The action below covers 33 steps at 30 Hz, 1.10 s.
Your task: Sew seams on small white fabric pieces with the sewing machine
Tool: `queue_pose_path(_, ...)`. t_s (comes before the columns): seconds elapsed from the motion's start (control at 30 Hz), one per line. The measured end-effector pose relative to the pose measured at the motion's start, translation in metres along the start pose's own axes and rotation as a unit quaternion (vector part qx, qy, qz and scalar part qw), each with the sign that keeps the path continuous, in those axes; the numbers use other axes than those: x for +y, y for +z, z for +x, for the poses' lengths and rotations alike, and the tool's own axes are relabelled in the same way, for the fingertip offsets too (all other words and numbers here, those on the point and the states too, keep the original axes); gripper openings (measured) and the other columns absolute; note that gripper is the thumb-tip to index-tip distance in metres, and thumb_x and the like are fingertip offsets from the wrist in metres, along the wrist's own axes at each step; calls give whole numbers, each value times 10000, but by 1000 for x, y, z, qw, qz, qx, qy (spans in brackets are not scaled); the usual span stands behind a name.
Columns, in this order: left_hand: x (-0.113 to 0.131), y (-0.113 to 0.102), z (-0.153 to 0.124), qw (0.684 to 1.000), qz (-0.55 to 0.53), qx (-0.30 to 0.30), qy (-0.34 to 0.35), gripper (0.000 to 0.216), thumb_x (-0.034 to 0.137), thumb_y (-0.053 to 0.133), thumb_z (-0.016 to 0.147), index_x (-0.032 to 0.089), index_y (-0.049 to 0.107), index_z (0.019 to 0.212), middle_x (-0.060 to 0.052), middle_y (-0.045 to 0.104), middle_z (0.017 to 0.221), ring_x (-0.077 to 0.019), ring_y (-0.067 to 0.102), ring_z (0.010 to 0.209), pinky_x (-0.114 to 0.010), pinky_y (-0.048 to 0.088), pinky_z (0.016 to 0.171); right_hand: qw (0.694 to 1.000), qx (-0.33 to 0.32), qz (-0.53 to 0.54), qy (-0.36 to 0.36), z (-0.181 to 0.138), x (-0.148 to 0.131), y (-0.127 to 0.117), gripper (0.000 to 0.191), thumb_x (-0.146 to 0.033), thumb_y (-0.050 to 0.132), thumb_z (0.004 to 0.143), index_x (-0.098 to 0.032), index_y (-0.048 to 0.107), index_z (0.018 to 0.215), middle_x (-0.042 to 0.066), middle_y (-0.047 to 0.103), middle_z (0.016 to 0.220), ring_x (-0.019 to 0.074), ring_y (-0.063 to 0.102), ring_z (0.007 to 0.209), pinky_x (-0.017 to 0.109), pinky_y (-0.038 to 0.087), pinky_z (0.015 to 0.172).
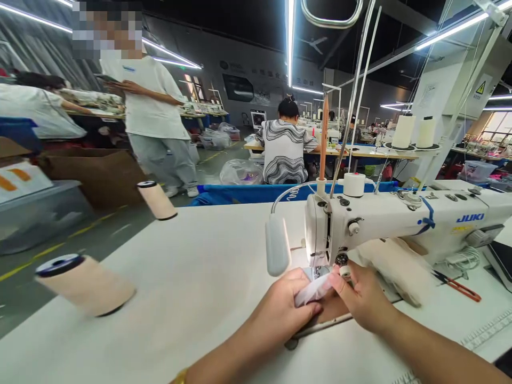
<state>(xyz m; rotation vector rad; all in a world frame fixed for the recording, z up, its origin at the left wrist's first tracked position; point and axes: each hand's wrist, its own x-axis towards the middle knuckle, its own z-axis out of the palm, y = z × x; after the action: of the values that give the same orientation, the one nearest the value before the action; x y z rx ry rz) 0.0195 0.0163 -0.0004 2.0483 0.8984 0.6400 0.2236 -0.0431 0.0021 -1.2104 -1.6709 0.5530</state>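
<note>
Pinching one small white fabric piece (pixel 314 290) between them, both hands sat close together at the needle end of the machine; left hand (pixel 286 304), thumb and fingers closed on the piece's near left edge; right hand (pixel 360 298), fingertips closed on its right end, just below the presser foot; the piece itself lay on the machine bed directly under the needle head, partly hidden by the fingers. Sewing machine (pixel 400 218), white, marked JUKI, stood on the right half of the table; a gooseneck lamp (pixel 277 245), white head hanging down, hung just left of the needle head and above the left hand. Beige cloth (pixel 396 266), folded, lay under the machine arm, just beyond the right hand; red-handled snips (pixel 460 286) lay on the table to the right of it, apart from both hands. Table (pixel 192 277), white, broad; near thread cone (pixel 86 285), pale peach, tilted, at the left edge, well apart from the hands; far thread cone (pixel 157 200), same colour, tilted, at the back left edge. Two white spools (pixel 404 130) stood upright on a stand behind the machine. Standing person (pixel 146 101) in a white shirt, back left; seated person (pixel 285 146) in a striped top, back centre, facing away.
</note>
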Motion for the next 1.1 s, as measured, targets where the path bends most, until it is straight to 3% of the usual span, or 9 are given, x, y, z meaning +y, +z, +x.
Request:
queue_pose_path(0.17,3,-2,-6,999,21,5,25,266,279,603,877,198,572,625,0,540,799,-161,566,728,-256,431,619,999,-47,1,-12,-3,-3,-6,226,-371,483,1073,-249,550,895,-11,671,781,180,638,718,274,475,691)
queue_pose_path(0.33,0,4,-26,964,141,31,225,246,133,517,903,192,562,669,-11,551,758,-168,531,725,-272,361,630,959,-194,-144,-145,-11,-3,-19,291,-302,489,1068,-239,456,786,-10,630,749,179,554,725,320,375,726)
queue_pose_path(0.47,1,12,-39,935,210,60,280,259,21,482,852,199,621,724,-21,583,775,-170,498,702,-287,341,643,932,-235,-208,-181,-15,-2,-21,293,-294,513,1064,-241,403,798,-20,613,773,170,508,735,328,348,748)
queue_pose_path(0.6,-1,17,-39,928,215,87,291,295,3,456,862,193,613,700,-26,569,754,-174,477,687,-288,310,620,927,-233,-233,-179,-14,-3,-20,279,-273,508,1068,-241,408,809,-21,621,784,171,520,749,323,352,754)
queue_pose_path(0.8,-5,15,-31,929,224,88,282,346,1,466,884,203,728,785,-37,573,764,-192,492,712,-282,320,620,927,-195,-267,-179,-13,1,-20,267,-236,509,1067,-239,423,814,-18,621,771,174,527,731,318,335,728)
queue_pose_path(1.1,-15,14,-20,940,212,94,248,339,-44,479,729,203,709,760,-34,570,786,-203,510,733,-288,348,623,919,-158,-322,-166,-12,15,-16,234,-193,511,1057,-235,499,827,14,644,784,213,533,759,328,372,755)
